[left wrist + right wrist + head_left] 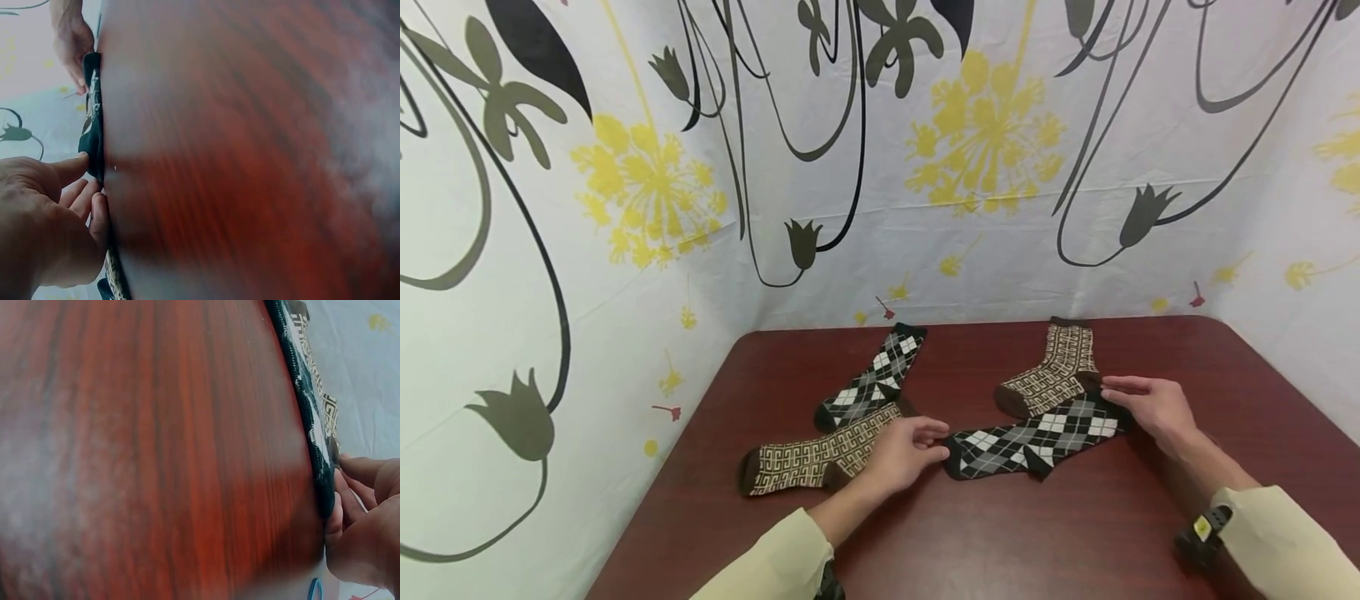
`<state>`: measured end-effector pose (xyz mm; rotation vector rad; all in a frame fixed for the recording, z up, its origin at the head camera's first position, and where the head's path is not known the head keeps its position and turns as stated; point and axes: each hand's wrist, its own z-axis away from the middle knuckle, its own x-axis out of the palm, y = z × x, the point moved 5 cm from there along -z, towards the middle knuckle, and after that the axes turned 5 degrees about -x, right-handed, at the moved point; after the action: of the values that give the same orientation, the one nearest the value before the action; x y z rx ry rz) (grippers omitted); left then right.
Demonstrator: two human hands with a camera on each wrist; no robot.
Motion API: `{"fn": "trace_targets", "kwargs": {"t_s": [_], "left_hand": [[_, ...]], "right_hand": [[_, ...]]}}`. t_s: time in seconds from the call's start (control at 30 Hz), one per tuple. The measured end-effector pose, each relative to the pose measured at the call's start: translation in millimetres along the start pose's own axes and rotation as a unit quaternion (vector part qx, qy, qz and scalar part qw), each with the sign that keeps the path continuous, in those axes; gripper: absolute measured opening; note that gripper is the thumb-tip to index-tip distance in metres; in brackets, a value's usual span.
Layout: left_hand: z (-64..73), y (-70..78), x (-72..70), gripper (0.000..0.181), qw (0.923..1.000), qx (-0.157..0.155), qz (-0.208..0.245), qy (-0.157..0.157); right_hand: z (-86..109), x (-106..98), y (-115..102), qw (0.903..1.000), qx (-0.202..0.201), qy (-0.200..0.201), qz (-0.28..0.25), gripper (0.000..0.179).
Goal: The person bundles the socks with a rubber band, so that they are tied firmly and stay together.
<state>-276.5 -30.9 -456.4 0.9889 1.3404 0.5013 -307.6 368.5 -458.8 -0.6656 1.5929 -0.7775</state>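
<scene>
An argyle sock (1037,437) in black, grey and white lies stretched across the table, its dark toe at my left hand (904,454) and its cuff at my right hand (1153,408). My left thumb and fingers pinch the toe end (94,153). At the other end, my right fingers grip the dark cuff (324,494). Touching this sock's far side is a brown-and-cream patterned sock (1060,362). Partly under my left hand lies a matching brown patterned sock (805,462). Behind that one, a second argyle sock (880,375) slants toward the back edge.
The dark red-brown table (1000,542) meets a white cloth backdrop (880,167) printed with flowers, which also rises at both sides. A black wrist device (1202,533) sits at my right sleeve.
</scene>
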Motion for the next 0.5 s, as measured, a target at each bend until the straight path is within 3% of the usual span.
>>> {"fn": "trace_targets", "kwargs": {"t_s": [0.5], "left_hand": [[-3.5, 1.4, 4.8, 0.025, 0.9992, 0.022, -0.017, 0.028]], "right_hand": [[-4.9, 2.6, 0.9, 0.9989, 0.004, 0.043, 0.017, 0.039]]}}
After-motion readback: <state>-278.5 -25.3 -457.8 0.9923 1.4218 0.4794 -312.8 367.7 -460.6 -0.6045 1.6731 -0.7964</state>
